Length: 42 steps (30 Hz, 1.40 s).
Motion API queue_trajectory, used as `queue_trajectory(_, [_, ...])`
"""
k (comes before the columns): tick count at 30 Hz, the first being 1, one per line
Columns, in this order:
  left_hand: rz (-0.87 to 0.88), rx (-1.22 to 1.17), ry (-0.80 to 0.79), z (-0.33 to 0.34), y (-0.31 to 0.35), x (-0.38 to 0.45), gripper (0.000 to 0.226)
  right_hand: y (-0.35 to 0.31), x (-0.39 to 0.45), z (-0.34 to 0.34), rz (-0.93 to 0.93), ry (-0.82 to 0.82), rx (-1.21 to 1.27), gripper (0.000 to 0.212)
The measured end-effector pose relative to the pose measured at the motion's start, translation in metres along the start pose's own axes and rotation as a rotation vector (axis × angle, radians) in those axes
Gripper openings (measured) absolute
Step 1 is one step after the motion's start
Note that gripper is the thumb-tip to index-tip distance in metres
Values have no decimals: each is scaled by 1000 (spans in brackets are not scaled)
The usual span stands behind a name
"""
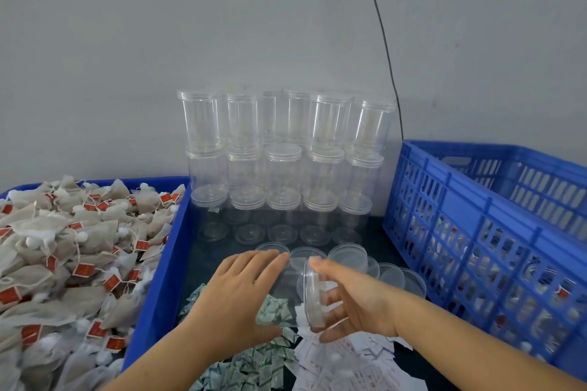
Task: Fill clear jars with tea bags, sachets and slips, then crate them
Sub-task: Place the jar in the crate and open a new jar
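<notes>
At far left, a blue tray [178, 219] is heaped with gauze tea bags [63, 251], each carrying a red paper tag on a string. Beside it, on the dark work surface [378, 235], a loose pile of green-printed sachets [254, 368] lies in the foreground, with white paper slips [349, 368] scattered just to its right.

At centre, both hands meet over these piles on a single clear jar [286, 292] held on its side. The left hand [235, 295] wraps the jar's body, fingers spread over the top and thumb beneath. The right hand [352, 301] grips the clear lid [309, 292] at the jar's right-hand end, index finger over the rim and thumb below; whether the lid is seated on the jar or just free of it cannot be told, since clear plastic overlaps clear plastic.

Behind the hands, several loose lids [347, 259] lie flat in a row on the surface. Farther back, a stack of lidded empty jars [286, 165] rises in three tiers against the grey wall [127, 41]. A thin black cable [386, 41] hangs down the wall behind the stack.

At right stands a blue slatted crate [476, 232], tilted slightly in view; filled jars appear to lie inside it, glimpsed through the slots.
</notes>
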State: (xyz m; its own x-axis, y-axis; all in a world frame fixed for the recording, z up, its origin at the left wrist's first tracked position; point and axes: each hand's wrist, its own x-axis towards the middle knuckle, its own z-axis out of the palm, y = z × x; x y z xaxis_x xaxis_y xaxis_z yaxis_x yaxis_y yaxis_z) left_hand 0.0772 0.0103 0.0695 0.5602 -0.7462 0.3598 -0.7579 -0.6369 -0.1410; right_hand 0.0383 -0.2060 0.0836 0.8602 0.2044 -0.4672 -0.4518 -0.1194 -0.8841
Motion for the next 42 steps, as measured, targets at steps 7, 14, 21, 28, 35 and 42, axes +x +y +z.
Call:
queue_trajectory(7, [-130,-139,-97,-2,1,-3,105,0,-3,-3,-274,25,-286,70])
queue_trajectory(14, [-151,-425,-182,12,-3,-4,107,-7,-14,-14,-509,-2,-909,84])
queue_trajectory(21, [-218,-846,-412,3,-8,-2,92,-20,-28,-19,-587,-105,-1185,87])
queue_trajectory(28, [-342,-1317,-584,0,-24,-9,82,-37,-47,-53,-738,143,-997,82])
queue_trajectory(35, [-423,-1313,-228,7,-17,-3,84,-14,-8,-100,-789,535,-346,60])
queue_trajectory(42, [-520,-1195,-17,8,-24,-2,93,36,53,-106,-508,753,-169,71])
